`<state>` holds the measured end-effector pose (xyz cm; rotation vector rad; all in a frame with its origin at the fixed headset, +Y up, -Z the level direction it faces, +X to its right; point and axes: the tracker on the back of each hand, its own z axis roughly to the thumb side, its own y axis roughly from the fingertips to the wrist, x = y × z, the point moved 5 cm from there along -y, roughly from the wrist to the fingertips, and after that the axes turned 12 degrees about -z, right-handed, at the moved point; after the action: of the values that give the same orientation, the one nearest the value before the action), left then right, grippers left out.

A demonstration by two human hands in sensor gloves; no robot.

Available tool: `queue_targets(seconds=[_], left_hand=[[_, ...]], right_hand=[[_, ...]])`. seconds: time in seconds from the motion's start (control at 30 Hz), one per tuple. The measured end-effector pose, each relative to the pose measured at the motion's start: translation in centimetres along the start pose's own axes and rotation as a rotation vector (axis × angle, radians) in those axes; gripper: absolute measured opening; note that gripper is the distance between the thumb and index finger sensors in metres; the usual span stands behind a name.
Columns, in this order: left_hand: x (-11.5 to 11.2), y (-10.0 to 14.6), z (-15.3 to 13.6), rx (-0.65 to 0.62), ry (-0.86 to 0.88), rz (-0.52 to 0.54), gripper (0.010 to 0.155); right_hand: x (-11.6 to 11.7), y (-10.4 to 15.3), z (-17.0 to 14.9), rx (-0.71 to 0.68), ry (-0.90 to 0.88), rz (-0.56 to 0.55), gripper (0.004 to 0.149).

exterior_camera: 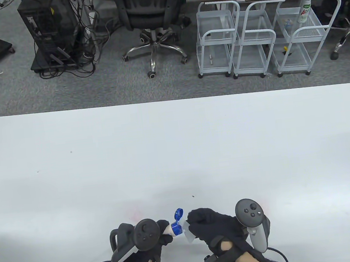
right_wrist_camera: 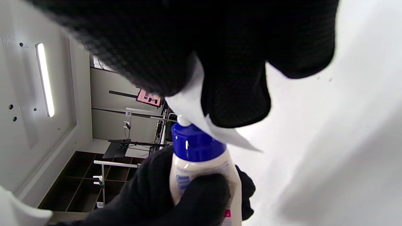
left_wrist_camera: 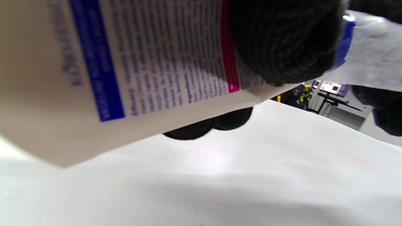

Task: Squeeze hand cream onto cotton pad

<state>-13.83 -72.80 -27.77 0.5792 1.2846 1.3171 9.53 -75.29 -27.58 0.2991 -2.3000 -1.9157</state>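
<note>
My left hand grips a white hand cream tube with a blue flip cap, the lid open. The tube fills the left wrist view. My right hand pinches a white cotton pad and holds it against the tube's nozzle. The pad shows as a white sliver in the table view and at the upper right of the left wrist view. Both hands are just above the white table near its front edge.
Beyond the table's far edge stand an office chair, a computer tower with cables, and white wire carts. Cables trail from both wrists at the front edge.
</note>
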Motion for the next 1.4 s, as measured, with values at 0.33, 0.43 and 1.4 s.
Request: queue_targets(seconds=[0.33, 0.43, 1.4], left_hand=[[0.6, -0.6, -3.5, -0.077, 0.555, -0.059, 0.063], [0.4, -0.7, -3.8, -0.111, 0.643, -0.108, 0.072], [1.3, -0.2, -4.8, -0.126, 0.717, -0.058, 0.063]], right_hand=[[-1.3, -0.5, -0.3, 0.003, -0.045, -0.027, 0.037], [-1.5, -0.7, -0.6, 0.011, -0.047, -0.033, 0.038], [-1.3, -0.9, -0.8, 0.025, -0.044, -0.025, 0.037]])
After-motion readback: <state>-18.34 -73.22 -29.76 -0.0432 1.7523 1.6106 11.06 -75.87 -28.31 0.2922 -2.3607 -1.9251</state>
